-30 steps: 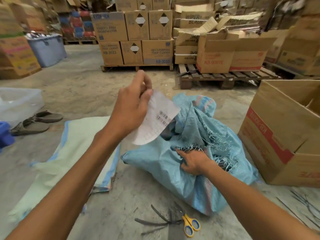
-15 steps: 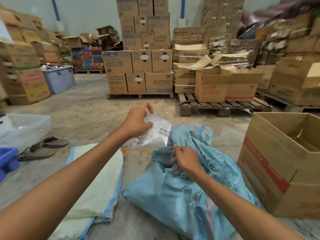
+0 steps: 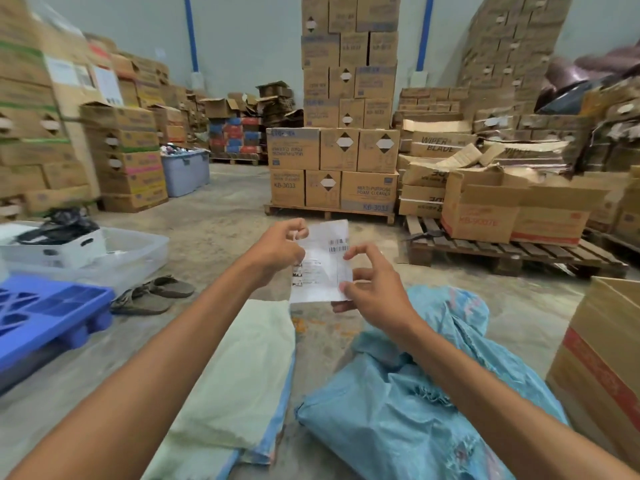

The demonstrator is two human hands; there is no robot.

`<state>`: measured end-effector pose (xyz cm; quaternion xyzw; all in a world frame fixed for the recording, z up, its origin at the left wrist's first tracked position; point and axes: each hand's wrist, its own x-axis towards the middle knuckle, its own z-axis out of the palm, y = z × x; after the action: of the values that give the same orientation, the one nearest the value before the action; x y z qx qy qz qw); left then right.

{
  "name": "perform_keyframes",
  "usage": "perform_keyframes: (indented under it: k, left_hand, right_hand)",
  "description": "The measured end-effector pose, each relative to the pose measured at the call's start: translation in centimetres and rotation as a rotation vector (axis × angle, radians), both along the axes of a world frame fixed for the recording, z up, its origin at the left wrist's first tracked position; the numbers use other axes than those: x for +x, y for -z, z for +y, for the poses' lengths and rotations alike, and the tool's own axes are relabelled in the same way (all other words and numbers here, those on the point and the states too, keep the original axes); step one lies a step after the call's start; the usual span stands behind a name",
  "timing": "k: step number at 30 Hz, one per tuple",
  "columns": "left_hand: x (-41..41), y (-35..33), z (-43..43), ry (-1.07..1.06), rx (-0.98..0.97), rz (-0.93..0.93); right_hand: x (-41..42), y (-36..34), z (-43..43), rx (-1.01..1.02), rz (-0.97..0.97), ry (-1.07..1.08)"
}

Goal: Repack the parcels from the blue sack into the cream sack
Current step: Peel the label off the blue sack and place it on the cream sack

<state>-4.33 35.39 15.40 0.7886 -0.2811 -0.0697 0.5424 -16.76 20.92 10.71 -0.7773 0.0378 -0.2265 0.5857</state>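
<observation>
**Head view.**

- **Hands:** The left hand [image 3: 278,252] pinches the upper left edge of a white flat slip printed with barcodes [image 3: 320,268]. The right hand [image 3: 372,292] grips its lower right corner between thumb and curled fingers, with the index finger raised beside the right edge.
- **Slip:** Both hands hold the slip upright, print toward the camera, above the floor between the two sacks. This position suits reading it. Whether it is a thin parcel or a loose label cannot be determined.
- **Blue sack:** The blue woven plastic sack [image 3: 415,403] lies bulging on the floor below the right forearm. Its contents are hidden.
- **Cream sack:** The cream woven sack with blue edging [image 3: 249,368] lies flat just beside it, under the left forearm, and looks unfilled.
- **Progress (judgement):** Repacking is at its start.
- **Surroundings:** A brown cardboard box [image 3: 602,368] stands right of the blue sack.
</observation>
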Motion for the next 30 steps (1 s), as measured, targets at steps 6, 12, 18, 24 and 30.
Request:
perform_keyframes:
  k: [6, 12, 18, 24, 30]
  left_hand:
    - [4.4, 0.8, 4.9, -0.108, -0.037, 0.011]
    - [8.7, 4.9, 8.7, -0.237, 0.003, -0.142]
    - [12.3, 10.3, 11.8, -0.251, 0.101, -0.183]
    - [16.3, 17.1, 11.7, -0.294, 0.136, -0.034]
    - [22.4, 25.7, 10.8, -0.289, 0.134, 0.164]
  right_hand:
    - [5.7, -1.6, 4.5, -0.166, 0.148, -0.008]
    - [11.3, -0.9, 8.8, -0.347, 0.248, -0.053]
    - [15.9, 4.5, 10.5, -0.39, 0.239, -0.093]
    - [21.6, 11.7, 10.2, -0.423, 0.287, -0.154]
    - [28.1, 20.5, 9.1, -0.399, 0.331, -0.206]
